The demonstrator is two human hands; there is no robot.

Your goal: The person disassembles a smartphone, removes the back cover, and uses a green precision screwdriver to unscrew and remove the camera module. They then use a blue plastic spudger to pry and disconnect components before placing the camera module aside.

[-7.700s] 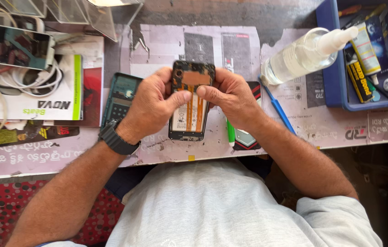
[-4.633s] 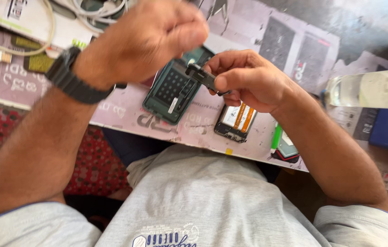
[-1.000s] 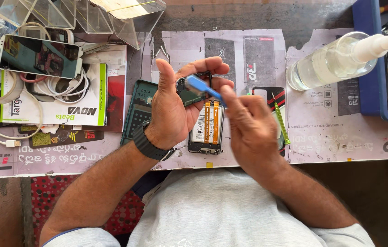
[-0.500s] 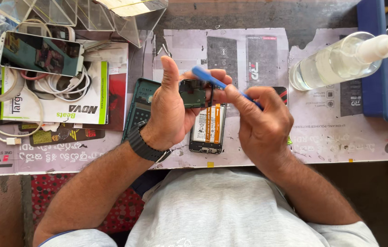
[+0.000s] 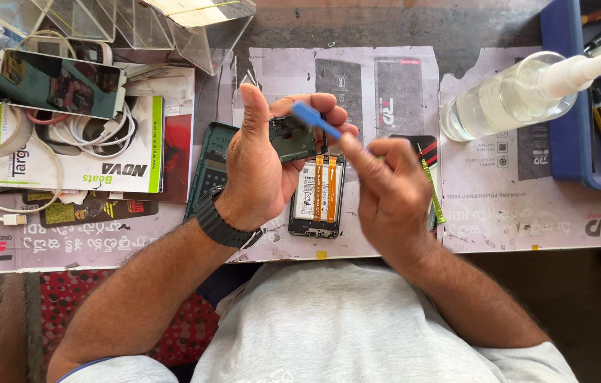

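The left hand (image 5: 261, 167) is raised above the tabletop (image 5: 499, 213), its fingers (image 5: 318, 106) pinched around a small dark green circuit board (image 5: 292, 138), thumb standing upright at the board's near edge. The board is a flat, roughly rectangular piece, dark with tiny parts on its face that are too small to make out. The right hand (image 5: 389, 198) has its fingers clenched on a thin blue tool (image 5: 315, 120), whose broad pale-blue tip lies against the top of the board. Directly beneath both hands an opened phone (image 5: 317, 198) lies flat on the tabletop with its back off, showing a white battery crossed by two orange ribbon strips. A teal back cover (image 5: 208, 167) lies just beside it on the left, partly hidden by the left wrist with its black watch (image 5: 221, 225). Half a second ago the tool's tip sat slightly lower and further right across the board, with the right hand closer to the left; now the right hand has drawn back a little and the tip points up and left. The board, the phone and the clear spray bottle (image 5: 506, 99) at the far right have kept their places.
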